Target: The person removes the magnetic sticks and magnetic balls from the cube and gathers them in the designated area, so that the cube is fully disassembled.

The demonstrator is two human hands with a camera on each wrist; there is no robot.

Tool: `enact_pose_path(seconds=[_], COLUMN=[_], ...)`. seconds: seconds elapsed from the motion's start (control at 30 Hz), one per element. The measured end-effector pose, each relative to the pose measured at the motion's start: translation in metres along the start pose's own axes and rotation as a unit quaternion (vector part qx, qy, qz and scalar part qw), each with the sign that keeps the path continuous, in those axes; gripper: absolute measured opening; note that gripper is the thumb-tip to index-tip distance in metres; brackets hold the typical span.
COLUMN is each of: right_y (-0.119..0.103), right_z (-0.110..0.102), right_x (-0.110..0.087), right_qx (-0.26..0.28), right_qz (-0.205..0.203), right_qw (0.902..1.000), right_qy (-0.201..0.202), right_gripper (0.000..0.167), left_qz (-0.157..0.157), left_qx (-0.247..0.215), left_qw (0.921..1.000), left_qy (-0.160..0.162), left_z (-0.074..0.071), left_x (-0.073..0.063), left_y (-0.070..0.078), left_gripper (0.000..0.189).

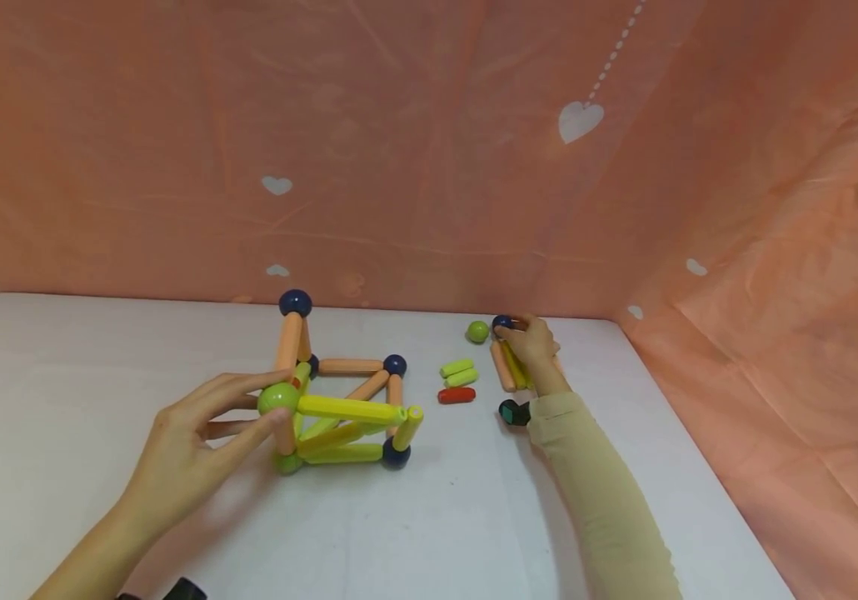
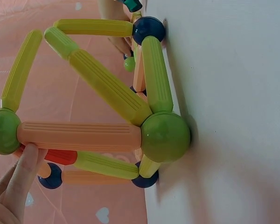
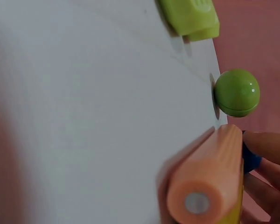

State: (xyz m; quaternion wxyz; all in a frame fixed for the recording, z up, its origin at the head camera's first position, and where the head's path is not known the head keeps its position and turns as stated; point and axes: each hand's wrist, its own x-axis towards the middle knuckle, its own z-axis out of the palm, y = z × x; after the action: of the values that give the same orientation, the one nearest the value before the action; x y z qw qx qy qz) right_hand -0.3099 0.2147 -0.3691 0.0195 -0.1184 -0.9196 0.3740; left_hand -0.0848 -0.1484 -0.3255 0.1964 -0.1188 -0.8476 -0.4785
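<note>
A frame of magnetic rods and balls stands on the table, its orange, yellow and green rods joined at dark blue and green balls. My left hand (image 1: 185, 442) holds the green ball (image 1: 277, 402) at its upper near corner, between thumb and fingers. From that ball a yellow-green rod (image 1: 350, 409) juts to the right. In the left wrist view an orange rod (image 2: 79, 136) links it to the lower green ball (image 2: 166, 137). Far to the right, my right hand (image 1: 536, 343) pinches a loose dark blue ball (image 1: 502, 322), partly hidden by the fingers in the right wrist view.
A loose green ball (image 1: 477, 332) lies left of my right hand. Below it are two short green rods (image 1: 459, 373) and a short red rod (image 1: 456, 395). Orange (image 1: 502, 367) and yellow rods lie by the right wrist. A pink curtain (image 1: 429, 167) borders the white table (image 1: 429, 533).
</note>
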Motion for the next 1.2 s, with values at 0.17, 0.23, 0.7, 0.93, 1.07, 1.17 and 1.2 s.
enact_pose_path(seconds=[0.17,0.23,0.7,0.93,1.07,1.17,1.2], right_y=[0.001,0.002,0.004,0.004,0.001,-0.003,-0.005], right_z=[-0.001,-0.001,-0.008,-0.012,-0.013,-0.012,-0.011], right_x=[0.002,0.004,-0.001,-0.027,-0.053,-0.078,-0.086], right_qx=[-0.017,-0.03,0.009,0.103,0.144,0.192,0.205], right_qz=[-0.001,-0.003,-0.016,-0.051,-0.1,-0.17,-0.191], right_qw=[0.9998,0.9995,0.9998,0.9931,0.9835,0.9657,0.9596], right_qy=[0.0,0.001,0.009,0.023,0.046,0.041,0.033], right_gripper=[0.045,0.045,0.054,0.048,0.038,0.03,0.028], left_qz=[-0.002,-0.002,0.01,0.005,0.0,-0.001,0.0], left_qx=[0.005,0.006,-0.006,-0.003,0.002,0.004,0.004], left_qw=[1.0,1.0,0.9999,0.9999,0.9999,0.9999,0.9999], left_qy=[-0.004,-0.007,-0.01,-0.01,-0.013,-0.014,-0.013], left_z=[0.001,0.002,0.005,0.004,0.004,0.004,0.004], left_x=[0.001,0.002,0.006,0.008,0.008,0.009,0.01], left_y=[0.0,0.0,0.0,-0.002,-0.004,-0.005,-0.005], left_gripper=[0.039,0.039,0.038,0.039,0.039,0.039,0.039])
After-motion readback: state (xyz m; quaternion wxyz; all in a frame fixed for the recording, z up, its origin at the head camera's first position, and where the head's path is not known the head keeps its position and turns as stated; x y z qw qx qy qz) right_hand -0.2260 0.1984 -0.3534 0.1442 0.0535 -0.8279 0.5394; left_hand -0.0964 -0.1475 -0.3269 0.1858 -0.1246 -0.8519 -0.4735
